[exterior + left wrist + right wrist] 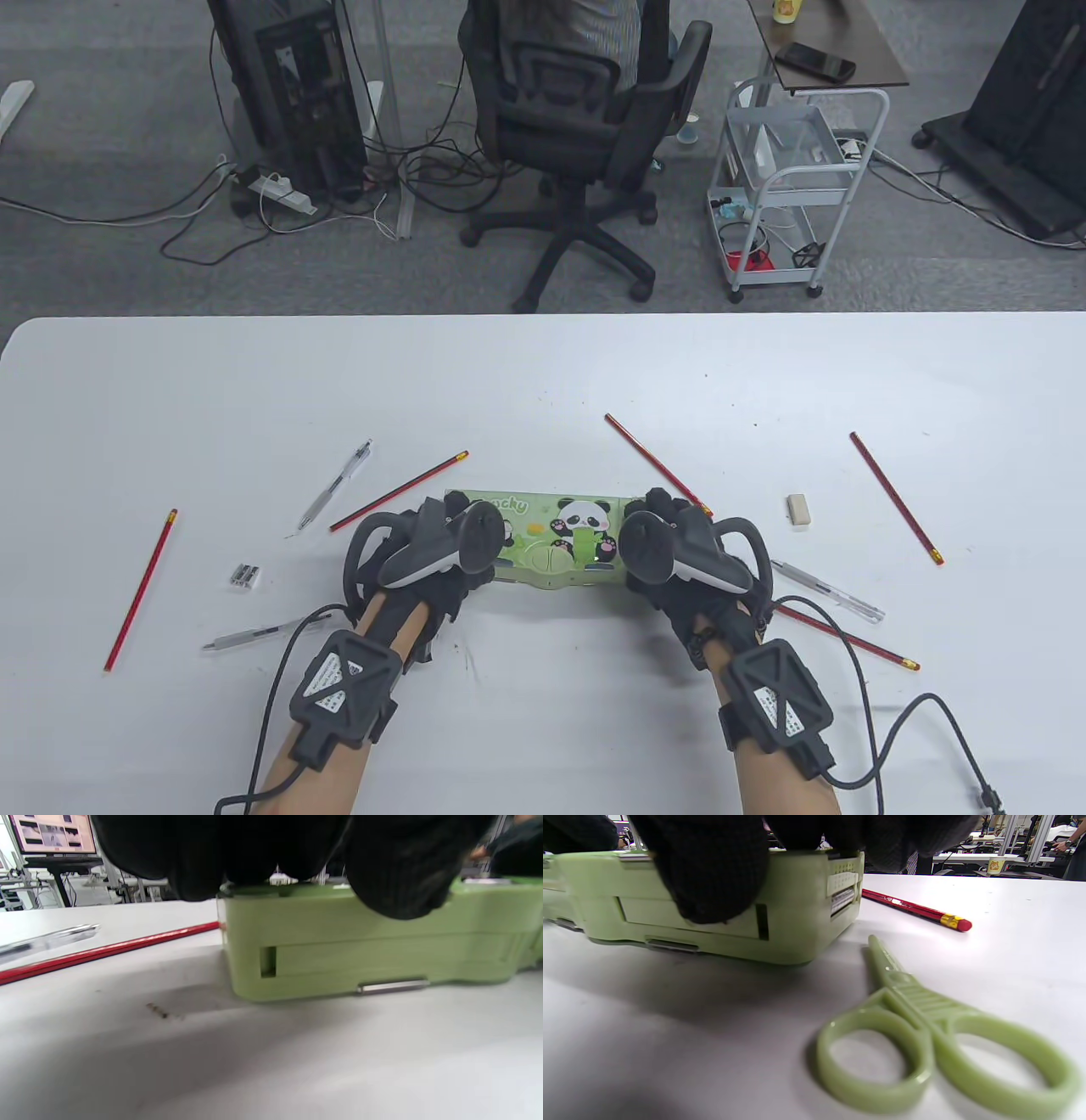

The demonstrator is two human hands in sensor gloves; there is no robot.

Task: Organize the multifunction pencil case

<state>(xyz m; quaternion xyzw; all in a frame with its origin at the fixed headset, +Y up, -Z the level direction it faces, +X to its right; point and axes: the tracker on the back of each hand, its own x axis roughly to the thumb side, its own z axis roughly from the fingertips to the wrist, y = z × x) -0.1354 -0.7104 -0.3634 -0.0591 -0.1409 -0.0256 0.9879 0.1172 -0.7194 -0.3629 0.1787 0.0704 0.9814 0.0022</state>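
The green pencil case (556, 539) with a panda picture lies closed on the white table, near the front. My left hand (458, 556) grips its left end and my right hand (649, 552) grips its right end. In the left wrist view my gloved fingers (394, 870) lie over the top edge of the case (360, 942). In the right wrist view my fingers (712, 870) lie over the case's (801, 921) side. Green scissors (925, 1035) lie on the table just beside the case's right end; the table view hides them under my right hand.
Several red pencils lie around the case, such as ones to the left (399, 491), at the back right (653, 463) and at the far right (895, 497). Pens lie at the left (335, 484) and right (827, 590). A white eraser (798, 511) and a small sharpener (244, 576) lie nearby.
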